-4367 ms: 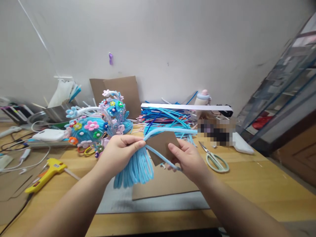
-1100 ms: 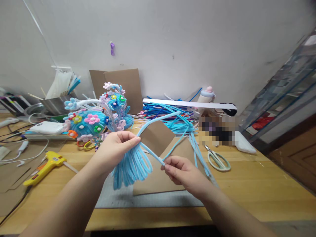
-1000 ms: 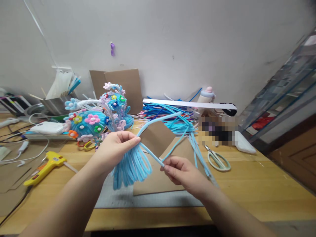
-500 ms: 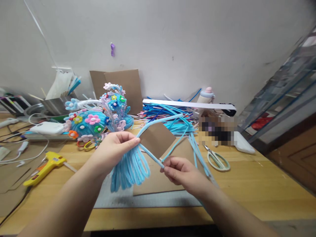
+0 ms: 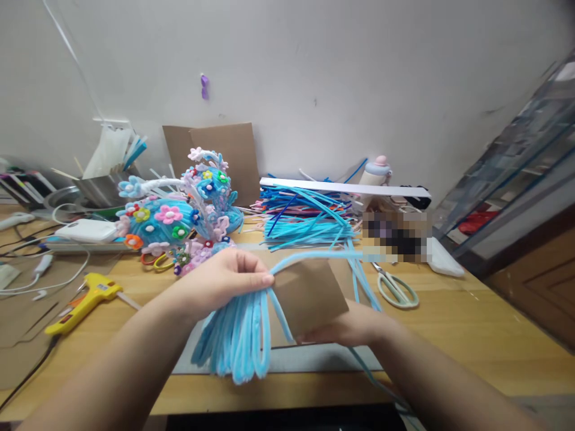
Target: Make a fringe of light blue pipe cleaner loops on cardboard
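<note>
My left hand (image 5: 238, 278) pinches a bundle of looped light-blue pipe cleaners (image 5: 240, 338) at its top; the loops hang down below the fingers. From the pinch one pipe cleaner (image 5: 314, 256) arcs to the right, and a short length (image 5: 281, 314) slants down to the lower edge of a small cardboard square (image 5: 314, 296). My right hand (image 5: 348, 323) is at that square's lower right, with most fingers hidden behind it and one fingertip showing by the pipe cleaner's lower end. It appears closed on the square.
Behind lies a pile of pipe cleaners (image 5: 308, 230) under a white strip (image 5: 341, 188). Scissors (image 5: 398, 290) lie to the right, a yellow glue gun (image 5: 85, 302) to the left. Pipe-cleaner flower ornaments (image 5: 162, 224) stand at back left, a bottle (image 5: 376, 173) at the back.
My right hand has moved from pinching the pipe cleaner to behind the cardboard square, which has shifted right and down. My left hand and the bundle have moved slightly right and lower.
</note>
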`<state>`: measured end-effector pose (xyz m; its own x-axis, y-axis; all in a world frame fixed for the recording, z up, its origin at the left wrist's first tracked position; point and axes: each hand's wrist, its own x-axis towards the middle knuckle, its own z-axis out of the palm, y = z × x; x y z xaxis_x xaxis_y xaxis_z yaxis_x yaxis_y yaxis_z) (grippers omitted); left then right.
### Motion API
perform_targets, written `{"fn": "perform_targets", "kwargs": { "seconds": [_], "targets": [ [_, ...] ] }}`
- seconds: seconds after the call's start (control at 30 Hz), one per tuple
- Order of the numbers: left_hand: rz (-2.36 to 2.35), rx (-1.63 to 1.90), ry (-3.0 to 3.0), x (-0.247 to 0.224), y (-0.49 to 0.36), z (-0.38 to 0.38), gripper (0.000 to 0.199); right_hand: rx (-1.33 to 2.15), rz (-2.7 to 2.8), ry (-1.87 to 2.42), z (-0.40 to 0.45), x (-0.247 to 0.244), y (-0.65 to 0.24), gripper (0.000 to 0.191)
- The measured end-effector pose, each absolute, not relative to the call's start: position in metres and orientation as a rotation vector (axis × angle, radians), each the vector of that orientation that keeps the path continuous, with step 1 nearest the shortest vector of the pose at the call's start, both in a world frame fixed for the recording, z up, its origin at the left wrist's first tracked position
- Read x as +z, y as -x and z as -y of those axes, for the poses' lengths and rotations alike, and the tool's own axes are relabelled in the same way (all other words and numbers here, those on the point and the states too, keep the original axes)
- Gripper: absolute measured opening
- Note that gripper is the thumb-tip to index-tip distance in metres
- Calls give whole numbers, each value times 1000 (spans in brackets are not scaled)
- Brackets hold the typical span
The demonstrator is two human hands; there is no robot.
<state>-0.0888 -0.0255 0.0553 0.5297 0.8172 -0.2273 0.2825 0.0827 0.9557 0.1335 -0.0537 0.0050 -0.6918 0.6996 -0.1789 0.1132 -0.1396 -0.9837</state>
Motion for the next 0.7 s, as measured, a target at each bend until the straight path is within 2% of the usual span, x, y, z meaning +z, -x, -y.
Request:
{"fn": "perform_targets", "kwargs": {
  "seconds": [0.1,0.2,0.37,0.7],
  "targets": [
    [-959,319,-1623,53,81,29,30,2052,1600,873,45,5,-136,25],
    [-942,174,-1800,49,73,32,29,2325,1459,1014,38,-7,-135,19],
    [-845,86,-1893,46,64,33,24,2560,1434,1073,31,-17,-131,15],
    [-819,6,-1951,30,63,35,25,2693,1447,1007,21,4,-133,17]
  ]
}}
